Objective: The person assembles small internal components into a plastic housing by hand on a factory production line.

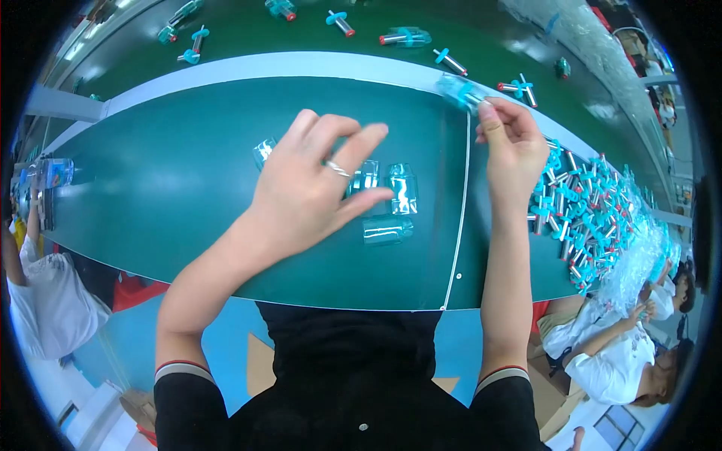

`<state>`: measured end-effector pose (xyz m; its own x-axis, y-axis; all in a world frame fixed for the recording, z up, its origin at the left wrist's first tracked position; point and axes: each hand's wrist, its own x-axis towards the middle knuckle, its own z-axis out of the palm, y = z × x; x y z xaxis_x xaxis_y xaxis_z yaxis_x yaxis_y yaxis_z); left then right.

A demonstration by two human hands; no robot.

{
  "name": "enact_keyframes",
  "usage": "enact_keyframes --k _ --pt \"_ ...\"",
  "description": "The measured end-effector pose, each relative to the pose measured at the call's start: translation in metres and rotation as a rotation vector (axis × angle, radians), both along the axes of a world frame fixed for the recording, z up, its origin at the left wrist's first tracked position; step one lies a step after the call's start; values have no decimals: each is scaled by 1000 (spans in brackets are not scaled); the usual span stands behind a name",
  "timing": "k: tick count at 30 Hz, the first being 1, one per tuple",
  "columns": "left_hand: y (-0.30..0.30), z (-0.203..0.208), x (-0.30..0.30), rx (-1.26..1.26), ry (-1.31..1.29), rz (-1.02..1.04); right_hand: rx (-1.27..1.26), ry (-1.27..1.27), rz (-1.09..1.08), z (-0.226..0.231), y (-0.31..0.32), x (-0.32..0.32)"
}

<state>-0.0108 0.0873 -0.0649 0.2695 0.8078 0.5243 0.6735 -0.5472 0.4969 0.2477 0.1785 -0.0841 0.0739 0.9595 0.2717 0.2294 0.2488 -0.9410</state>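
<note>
My right hand (pixel 515 146) is raised at the white far rim of the table, with thumb and fingers pinched on a clear bluish plastic shell (pixel 456 90). A silvery piece shows at the shell's near end, partly covered by my fingers. Over the middle of the green table (pixel 173 173) my left hand (pixel 304 177), a ring on one finger, is open with its fingers spread and nothing held. Beneath and beside it lie several clear plastic shells: an upright-looking one (pixel 402 188), a sideways one (pixel 387 230), and others partly hidden by the hand.
At the right lies a heap of small silver tubes (pixel 583 207) with cyan fittings and red ends, beside a crumpled clear plastic bag (pixel 632 259). Beyond the white rim (pixel 301 66), similar parts are scattered on a green surface (pixel 241 30). Other people sit at both sides.
</note>
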Motion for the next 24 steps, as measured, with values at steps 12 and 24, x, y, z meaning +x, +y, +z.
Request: enact_keyframes --k 12,24 --pt "-4 19 -58 -288 329 150 50 -886 8 -6 95 -17" --pt "17 5 -55 -476 -483 134 84 -391 237 13 18 -37"
